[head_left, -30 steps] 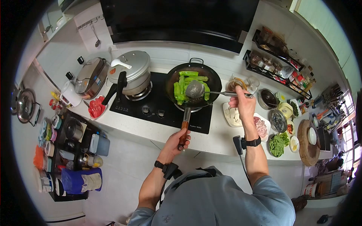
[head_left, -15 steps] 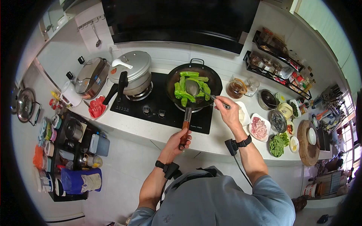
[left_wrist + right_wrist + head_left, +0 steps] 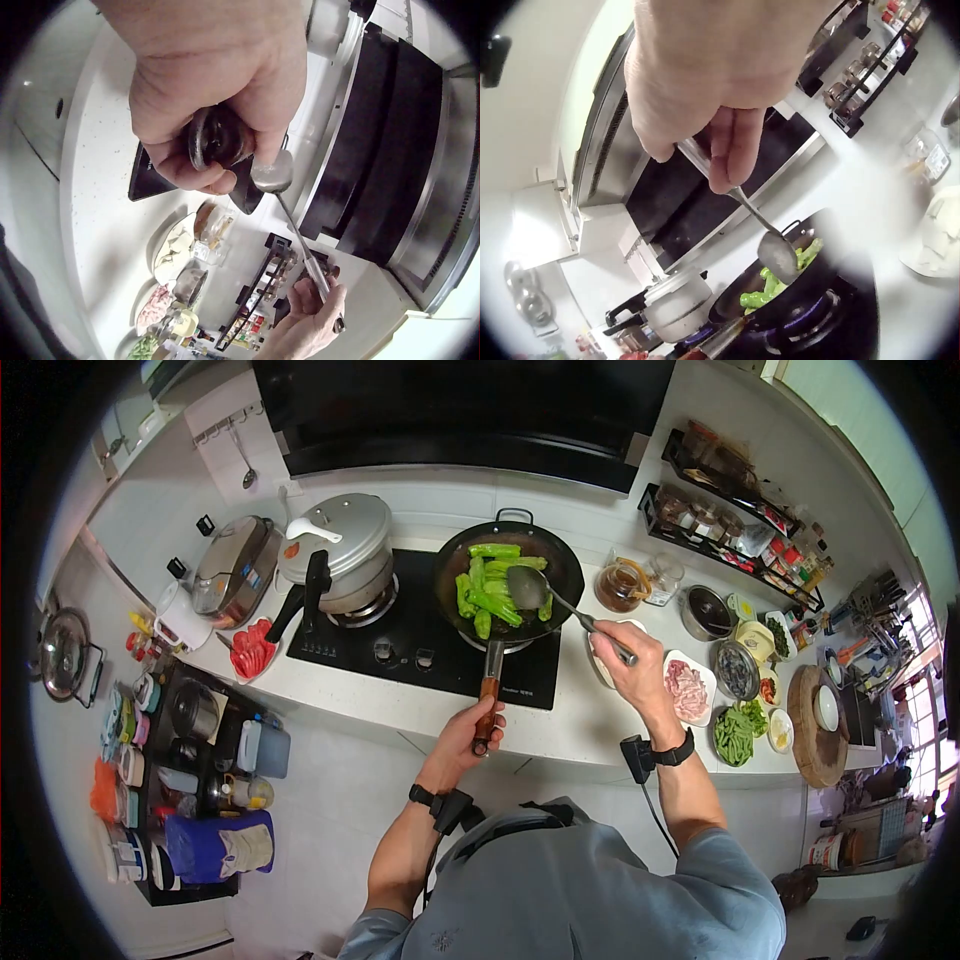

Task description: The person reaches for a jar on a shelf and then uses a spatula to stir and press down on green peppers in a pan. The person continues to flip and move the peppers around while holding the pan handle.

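Note:
Long green peppers [image 3: 493, 600] lie in a dark wok [image 3: 560, 550] on the right burner of the black stove. My left hand [image 3: 468, 733] grips the wok's wooden handle [image 3: 488, 690], and its fingers wrap the round handle end in the left wrist view. My right hand [image 3: 632, 668] holds a metal wok ladle [image 3: 527, 588] by its long handle. The ladle's bowl is over the peppers, on the right side of the wok. In the right wrist view, thumb and fingers close round the ladle handle, and a blue flame [image 3: 821, 311] burns under the wok [image 3: 826, 259].
A pressure cooker [image 3: 350, 565] stands on the left burner, its black handle pointing frontward. Right of the stove are a glass jug [image 3: 620, 588], a plate of sliced meat [image 3: 688, 690], a bowl of green beans [image 3: 734, 738] and a round chopping board [image 3: 808, 745]. Sliced tomatoes [image 3: 252, 650] sit at left.
My right hand has come down and toward me from beside the jug, then slightly right, with the ladle bowl shifting over the peppers. Some peppers have shifted; my left hand still grips the handle.

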The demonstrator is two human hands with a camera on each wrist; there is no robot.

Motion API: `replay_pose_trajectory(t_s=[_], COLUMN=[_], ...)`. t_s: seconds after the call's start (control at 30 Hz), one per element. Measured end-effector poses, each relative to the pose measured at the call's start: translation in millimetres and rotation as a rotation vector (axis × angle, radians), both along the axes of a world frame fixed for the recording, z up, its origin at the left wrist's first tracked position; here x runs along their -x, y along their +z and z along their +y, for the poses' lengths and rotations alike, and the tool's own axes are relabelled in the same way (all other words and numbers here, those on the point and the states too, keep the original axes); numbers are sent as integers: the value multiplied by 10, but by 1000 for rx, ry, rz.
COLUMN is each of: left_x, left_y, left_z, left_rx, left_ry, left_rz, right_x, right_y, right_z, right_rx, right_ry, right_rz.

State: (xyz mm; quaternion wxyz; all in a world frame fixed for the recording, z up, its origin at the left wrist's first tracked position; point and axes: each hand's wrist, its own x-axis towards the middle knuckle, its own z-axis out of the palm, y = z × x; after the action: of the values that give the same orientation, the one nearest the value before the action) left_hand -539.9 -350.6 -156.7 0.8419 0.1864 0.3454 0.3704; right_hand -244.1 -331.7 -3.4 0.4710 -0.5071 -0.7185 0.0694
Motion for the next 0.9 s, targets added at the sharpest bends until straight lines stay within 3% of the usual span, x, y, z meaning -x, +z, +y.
replay_pose_trajectory(t_s=[0.2, 0.47, 0.9], left_x=[5, 27, 31], left_y=[-9, 19, -43], left_z=[7, -6, 13], left_rx=[-6, 0, 20], left_ry=[-8, 1, 11], left_rz=[-1, 7, -27], right_x=[152, 151, 76], right_y=[-201, -420, -345], right_z=[25, 76, 48], right_rx=[-5, -98, -128], right_ry=[144, 92, 102], right_rz=[-31, -152, -453])
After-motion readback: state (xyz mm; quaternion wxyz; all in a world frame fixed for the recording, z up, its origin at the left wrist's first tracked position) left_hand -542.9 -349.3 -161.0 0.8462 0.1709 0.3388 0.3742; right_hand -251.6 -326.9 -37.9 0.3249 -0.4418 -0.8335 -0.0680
